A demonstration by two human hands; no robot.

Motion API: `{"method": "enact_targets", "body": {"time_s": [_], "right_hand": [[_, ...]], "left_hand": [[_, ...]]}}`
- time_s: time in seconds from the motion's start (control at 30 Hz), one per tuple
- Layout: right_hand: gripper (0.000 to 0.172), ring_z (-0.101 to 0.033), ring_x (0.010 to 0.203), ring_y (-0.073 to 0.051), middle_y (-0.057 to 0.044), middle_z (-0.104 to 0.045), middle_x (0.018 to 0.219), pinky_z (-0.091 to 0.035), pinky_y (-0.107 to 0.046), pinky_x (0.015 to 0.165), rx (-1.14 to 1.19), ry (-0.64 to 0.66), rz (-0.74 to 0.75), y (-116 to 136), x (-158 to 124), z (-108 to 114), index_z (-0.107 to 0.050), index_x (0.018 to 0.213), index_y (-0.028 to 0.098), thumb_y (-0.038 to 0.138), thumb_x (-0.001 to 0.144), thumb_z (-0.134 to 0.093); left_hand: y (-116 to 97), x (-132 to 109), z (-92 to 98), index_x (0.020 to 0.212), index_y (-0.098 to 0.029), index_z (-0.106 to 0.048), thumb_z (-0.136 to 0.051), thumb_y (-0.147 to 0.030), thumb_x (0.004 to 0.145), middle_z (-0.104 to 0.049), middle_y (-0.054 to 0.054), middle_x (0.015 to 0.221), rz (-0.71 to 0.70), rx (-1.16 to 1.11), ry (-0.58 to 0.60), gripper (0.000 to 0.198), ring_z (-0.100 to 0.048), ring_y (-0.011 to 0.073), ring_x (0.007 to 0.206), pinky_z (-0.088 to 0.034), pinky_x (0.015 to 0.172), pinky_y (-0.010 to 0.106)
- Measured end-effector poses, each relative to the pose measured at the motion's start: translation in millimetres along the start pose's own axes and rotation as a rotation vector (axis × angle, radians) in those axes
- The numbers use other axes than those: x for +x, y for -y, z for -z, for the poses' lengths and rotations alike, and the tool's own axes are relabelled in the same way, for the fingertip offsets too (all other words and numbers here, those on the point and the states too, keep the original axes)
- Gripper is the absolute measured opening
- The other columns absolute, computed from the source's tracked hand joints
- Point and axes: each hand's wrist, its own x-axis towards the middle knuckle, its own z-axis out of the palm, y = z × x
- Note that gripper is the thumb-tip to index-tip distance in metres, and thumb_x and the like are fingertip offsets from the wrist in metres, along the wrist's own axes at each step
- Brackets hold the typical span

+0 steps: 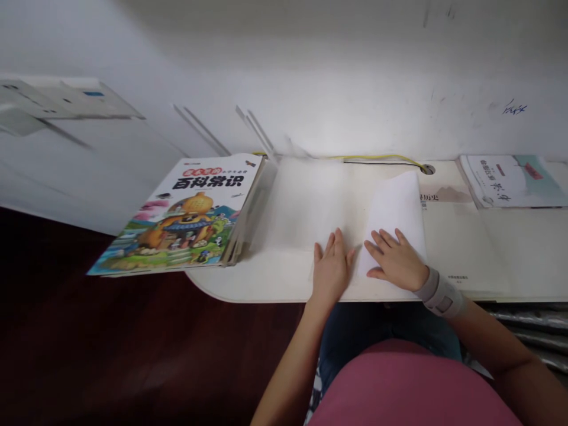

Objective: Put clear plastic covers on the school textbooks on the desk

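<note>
- Head view: pale worktop (248, 284) runs along the wall, with a picture book (186, 219) overhanging its left end.
- White sheet (302, 207) lies spread at the near edge, its right part turned over as a raised flap (399, 201).
- Left hand (331, 269): grip wide, palm flat on the sheet just beside the crease, holding nothing.
- Right hand (397, 260): grip wide, fingers spread on the flap's lower corner, grey wrist band (441, 294) behind.
- Judgement: anchor with the left palm, match the edges, then press the crease outward from the middle.
</note>
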Motion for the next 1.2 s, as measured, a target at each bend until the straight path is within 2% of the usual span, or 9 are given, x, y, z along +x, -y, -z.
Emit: {"method": "enact_targets", "body": {"time_s": [0.17,0.33,0.53,0.67,0.77,0.93,1.07,1.13,1.2], "right_hand": [[0.065,-0.037,0.130,-0.035,-0.020,-0.039,0.142,-0.030,-0.058,0.102,0.014,0.007,-0.002,3.2,-0.9,-1.3,-0.043,0.135,0.014,0.055,0.085,-0.047],[0.070,-0.035,0.132,-0.033,-0.022,-0.038,0.142,-0.028,-0.053,0.106,0.043,-0.020,0.009,14.9,-2.4,-3.6,-0.041,0.136,0.008,0.056,0.085,-0.047],[0.086,-0.033,0.133,-0.033,-0.027,-0.037,0.141,-0.029,-0.044,0.109,0.104,-0.051,0.021,34.0,-12.8,-11.0,-0.035,0.137,-0.003,0.061,0.081,-0.049],[0.100,-0.031,0.134,-0.034,-0.028,-0.034,0.142,-0.029,-0.045,0.110,0.152,-0.075,0.032,49.2,-19.8,-15.3,-0.028,0.140,-0.003,0.067,0.074,-0.055],[0.101,-0.030,0.134,-0.034,-0.028,-0.033,0.143,-0.029,-0.045,0.110,0.190,-0.068,0.054,51.8,-21.7,-15.2,-0.026,0.140,-0.003,0.067,0.073,-0.055],[0.092,-0.036,0.131,-0.033,-0.029,-0.039,0.139,-0.033,-0.044,0.107,0.297,0.050,0.197,26.6,-15.5,-0.5,-0.032,0.137,-0.005,0.065,0.080,-0.048],[0.068,-0.048,0.124,-0.025,-0.023,-0.047,0.135,-0.040,-0.036,0.101,0.385,0.209,0.351,-12.8,6.1,14.8,-0.034,0.137,0.001,0.049,0.090,-0.042],[0.056,-0.048,0.123,-0.026,-0.021,-0.047,0.136,-0.039,-0.039,0.101,0.278,0.243,0.289,-34.0,23.1,17.2,-0.040,0.134,0.005,0.041,0.092,-0.041],[0.048,-0.042,0.127,-0.030,-0.020,-0.041,0.141,-0.036,-0.046,0.102,0.115,0.245,0.156,-53.1,41.8,15.7,-0.045,0.132,0.008,0.034,0.091,-0.042]], "left_hand": [[0.1,-1.5,-0.6,0.143,-0.004,-0.019,-0.024,-0.038,0.096,-0.042,0.023,0.139,-0.011,-0.016,-0.020,0.059,-0.038,0.0271,0.131,-0.023,0.108,0.055],[-3.1,-2.0,-0.3,0.143,-0.004,-0.020,-0.026,-0.039,0.095,-0.041,0.023,0.139,-0.001,-0.003,-0.014,0.060,-0.036,0.0296,0.133,-0.022,0.107,0.057],[-3.9,-1.7,-0.8,0.143,-0.003,-0.020,-0.030,-0.038,0.094,-0.043,0.023,0.138,0.000,0.020,-0.012,0.061,-0.036,0.0304,0.133,-0.024,0.106,0.058],[-4.3,-1.2,-1.3,0.143,-0.004,-0.022,-0.032,-0.033,0.093,-0.039,0.022,0.141,-0.004,0.047,0.014,0.059,-0.033,0.0305,0.134,-0.023,0.106,0.059],[-3.8,-1.3,1.0,0.144,-0.005,-0.020,-0.034,-0.030,0.092,-0.037,0.021,0.143,-0.023,0.047,0.042,0.059,-0.030,0.0313,0.135,-0.022,0.106,0.060],[-1.6,-3.2,9.3,0.145,-0.012,-0.024,-0.044,-0.032,0.089,-0.031,0.023,0.146,-0.088,0.066,0.147,0.062,-0.023,0.0359,0.137,-0.022,0.103,0.063],[-2.9,-5.4,11.4,0.140,-0.022,-0.038,-0.049,-0.036,0.087,-0.029,0.022,0.147,-0.129,0.115,0.139,0.055,-0.022,0.0390,0.137,-0.024,0.100,0.065],[-3.9,-6.2,10.3,0.135,-0.024,-0.045,-0.049,-0.036,0.088,-0.030,0.021,0.147,-0.139,0.134,0.121,0.049,-0.023,0.0397,0.136,-0.025,0.099,0.066],[-4.3,-6.6,8.5,0.133,-0.024,-0.048,-0.049,-0.036,0.088,-0.031,0.022,0.146,-0.143,0.156,0.107,0.046,-0.025,0.0402,0.135,-0.025,0.099,0.065]]}}
